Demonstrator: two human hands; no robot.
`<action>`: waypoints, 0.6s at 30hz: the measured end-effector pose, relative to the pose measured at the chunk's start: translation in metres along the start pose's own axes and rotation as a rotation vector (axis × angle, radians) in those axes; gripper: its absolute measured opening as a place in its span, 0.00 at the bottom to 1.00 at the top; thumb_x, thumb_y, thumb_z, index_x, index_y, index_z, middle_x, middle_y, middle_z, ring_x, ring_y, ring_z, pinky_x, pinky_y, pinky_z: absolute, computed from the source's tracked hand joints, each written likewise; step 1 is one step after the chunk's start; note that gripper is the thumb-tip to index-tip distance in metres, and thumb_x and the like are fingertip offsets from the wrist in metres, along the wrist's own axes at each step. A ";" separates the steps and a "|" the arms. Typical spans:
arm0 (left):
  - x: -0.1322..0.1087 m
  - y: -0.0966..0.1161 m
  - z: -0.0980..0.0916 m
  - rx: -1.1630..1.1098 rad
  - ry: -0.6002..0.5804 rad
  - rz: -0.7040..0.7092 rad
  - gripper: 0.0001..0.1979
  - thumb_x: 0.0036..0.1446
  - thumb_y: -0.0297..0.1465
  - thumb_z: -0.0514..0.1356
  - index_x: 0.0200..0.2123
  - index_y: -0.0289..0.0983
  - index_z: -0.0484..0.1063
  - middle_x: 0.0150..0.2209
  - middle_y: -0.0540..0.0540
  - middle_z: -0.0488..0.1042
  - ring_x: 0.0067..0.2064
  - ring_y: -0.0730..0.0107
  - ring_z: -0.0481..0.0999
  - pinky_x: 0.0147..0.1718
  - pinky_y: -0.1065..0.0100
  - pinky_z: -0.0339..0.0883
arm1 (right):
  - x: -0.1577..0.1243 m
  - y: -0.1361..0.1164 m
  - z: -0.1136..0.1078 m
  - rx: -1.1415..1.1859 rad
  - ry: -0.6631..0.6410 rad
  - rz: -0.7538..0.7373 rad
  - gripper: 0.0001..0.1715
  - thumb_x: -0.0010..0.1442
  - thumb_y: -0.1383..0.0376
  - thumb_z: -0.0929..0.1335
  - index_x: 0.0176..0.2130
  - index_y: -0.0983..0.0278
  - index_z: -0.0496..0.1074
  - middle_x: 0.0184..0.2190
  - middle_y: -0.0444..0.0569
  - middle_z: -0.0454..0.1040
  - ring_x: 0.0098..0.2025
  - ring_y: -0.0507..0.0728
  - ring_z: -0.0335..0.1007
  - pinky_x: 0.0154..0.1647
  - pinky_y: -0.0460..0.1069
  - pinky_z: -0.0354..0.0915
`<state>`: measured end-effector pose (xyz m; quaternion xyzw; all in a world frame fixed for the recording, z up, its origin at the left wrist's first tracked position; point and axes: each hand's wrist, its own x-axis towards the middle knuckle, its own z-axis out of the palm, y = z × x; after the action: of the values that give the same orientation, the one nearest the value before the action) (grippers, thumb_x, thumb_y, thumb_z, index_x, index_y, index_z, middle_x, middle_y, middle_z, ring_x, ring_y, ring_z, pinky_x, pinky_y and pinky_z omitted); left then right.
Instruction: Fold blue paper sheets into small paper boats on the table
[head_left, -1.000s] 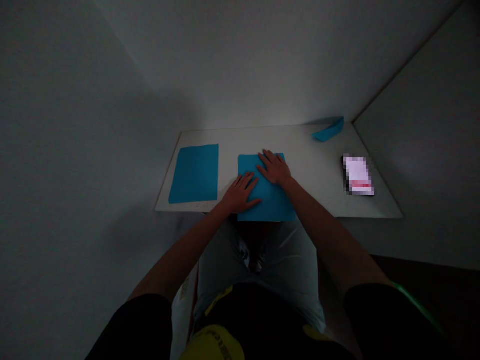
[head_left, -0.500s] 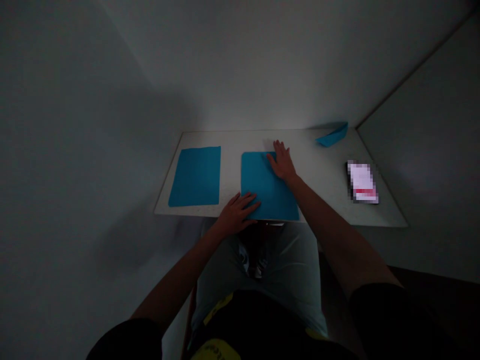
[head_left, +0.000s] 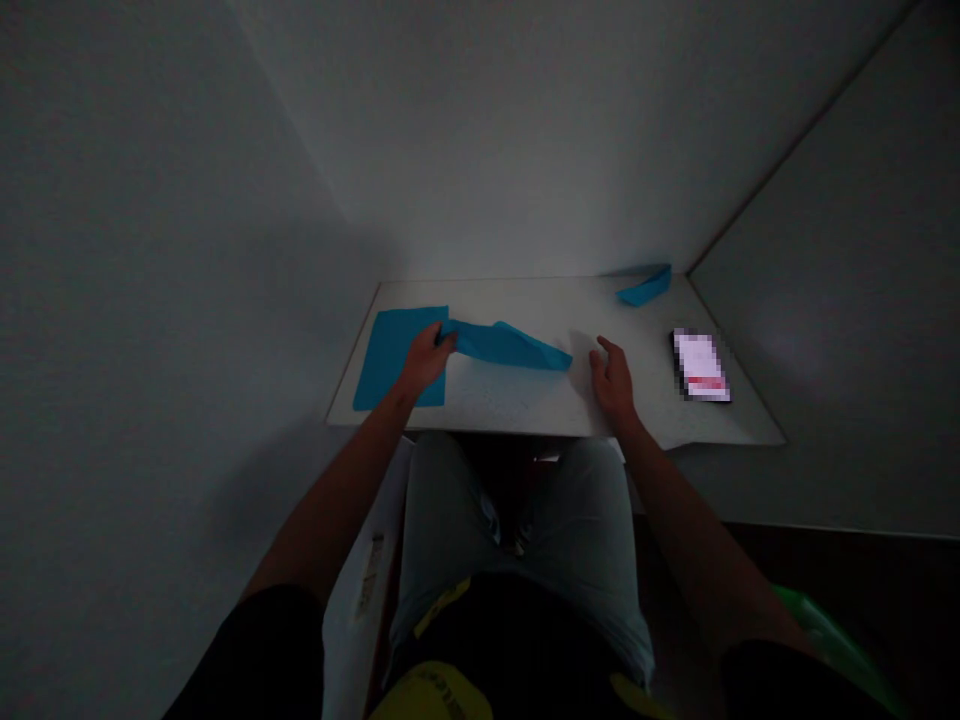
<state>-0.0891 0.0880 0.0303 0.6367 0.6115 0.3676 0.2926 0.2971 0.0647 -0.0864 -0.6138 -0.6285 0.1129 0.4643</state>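
Note:
My left hand is closed on the left edge of a blue sheet of paper and holds it lifted above the small white table, so the sheet shows nearly edge-on. Under and left of that hand a second blue sheet lies flat on the table. My right hand rests on the table to the right of the lifted sheet, fingers loosely spread and holding nothing.
A folded blue paper shape lies at the table's back right corner. A phone with a lit screen lies near the right edge. Walls close in the table on the left, back and right. My lap is below the front edge.
The blue sheet that lay flat under both hands is now lifted by its left edge in my left hand and carried leftward. My right hand has come off it and moved right.

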 end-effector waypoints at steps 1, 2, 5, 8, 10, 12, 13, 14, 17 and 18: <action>0.013 0.007 -0.014 -0.011 0.079 0.006 0.07 0.68 0.35 0.61 0.39 0.39 0.77 0.37 0.47 0.81 0.40 0.61 0.83 0.43 0.62 0.77 | -0.002 -0.002 0.000 -0.005 -0.005 -0.006 0.45 0.75 0.35 0.56 0.67 0.64 0.70 0.65 0.66 0.74 0.68 0.69 0.70 0.72 0.69 0.62; 0.024 0.015 -0.029 -0.012 0.147 0.031 0.07 0.67 0.34 0.61 0.39 0.38 0.77 0.36 0.47 0.80 0.41 0.62 0.82 0.44 0.63 0.77 | -0.003 -0.003 0.000 -0.011 -0.012 -0.010 0.45 0.75 0.35 0.56 0.66 0.65 0.71 0.64 0.66 0.75 0.67 0.69 0.70 0.72 0.69 0.63; 0.030 0.030 -0.075 0.018 0.330 0.156 0.07 0.64 0.31 0.60 0.41 0.37 0.77 0.38 0.47 0.81 0.43 0.63 0.81 0.47 0.63 0.76 | -0.004 -0.005 0.001 -0.034 -0.039 -0.017 0.44 0.75 0.36 0.56 0.65 0.65 0.72 0.62 0.66 0.76 0.65 0.70 0.72 0.70 0.69 0.65; 0.002 0.022 -0.107 0.058 0.427 0.265 0.10 0.64 0.30 0.58 0.45 0.38 0.77 0.46 0.45 0.83 0.49 0.64 0.81 0.53 0.62 0.75 | -0.003 -0.003 0.002 -0.056 -0.054 -0.019 0.42 0.75 0.37 0.56 0.63 0.65 0.73 0.61 0.66 0.77 0.63 0.70 0.73 0.68 0.69 0.66; -0.025 0.000 -0.115 0.079 0.420 0.304 0.11 0.64 0.29 0.56 0.46 0.39 0.77 0.52 0.42 0.83 0.54 0.62 0.81 0.57 0.59 0.74 | -0.002 -0.002 0.002 -0.072 -0.061 -0.020 0.41 0.75 0.38 0.57 0.63 0.65 0.74 0.60 0.66 0.77 0.62 0.70 0.74 0.67 0.69 0.67; -0.050 -0.033 -0.116 0.152 0.344 0.293 0.10 0.64 0.29 0.55 0.43 0.40 0.76 0.54 0.41 0.83 0.57 0.60 0.81 0.62 0.55 0.73 | -0.001 -0.002 0.002 -0.092 -0.079 -0.038 0.40 0.75 0.39 0.57 0.62 0.64 0.74 0.60 0.66 0.78 0.62 0.70 0.74 0.67 0.68 0.67; -0.060 -0.051 -0.114 0.185 0.294 0.269 0.10 0.63 0.29 0.55 0.41 0.41 0.76 0.55 0.40 0.83 0.59 0.59 0.81 0.64 0.53 0.71 | 0.000 -0.002 0.002 -0.103 -0.091 -0.052 0.39 0.75 0.40 0.57 0.62 0.64 0.74 0.60 0.65 0.78 0.62 0.70 0.74 0.68 0.68 0.67; -0.068 -0.068 -0.111 0.205 0.254 0.234 0.10 0.63 0.29 0.54 0.40 0.41 0.75 0.56 0.40 0.82 0.62 0.58 0.80 0.66 0.52 0.70 | 0.000 -0.003 0.003 -0.115 -0.102 -0.065 0.38 0.76 0.41 0.57 0.62 0.64 0.75 0.60 0.65 0.78 0.63 0.70 0.74 0.68 0.68 0.67; -0.081 -0.109 -0.104 0.229 0.197 0.113 0.09 0.60 0.28 0.52 0.36 0.42 0.72 0.58 0.39 0.82 0.67 0.56 0.76 0.70 0.47 0.65 | 0.000 -0.003 0.003 -0.151 -0.122 -0.083 0.37 0.76 0.42 0.57 0.62 0.64 0.75 0.59 0.65 0.78 0.62 0.70 0.74 0.68 0.67 0.67; -0.084 -0.118 -0.103 0.229 0.180 0.076 0.08 0.60 0.28 0.52 0.35 0.42 0.71 0.58 0.40 0.82 0.68 0.55 0.75 0.70 0.46 0.65 | -0.001 -0.003 0.003 -0.158 -0.124 -0.085 0.37 0.76 0.42 0.57 0.62 0.65 0.75 0.59 0.66 0.78 0.62 0.70 0.74 0.67 0.67 0.67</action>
<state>-0.2393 0.0065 -0.0186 0.6531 0.6486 0.3618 0.1478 0.2930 0.0648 -0.0861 -0.6129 -0.6885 0.0811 0.3790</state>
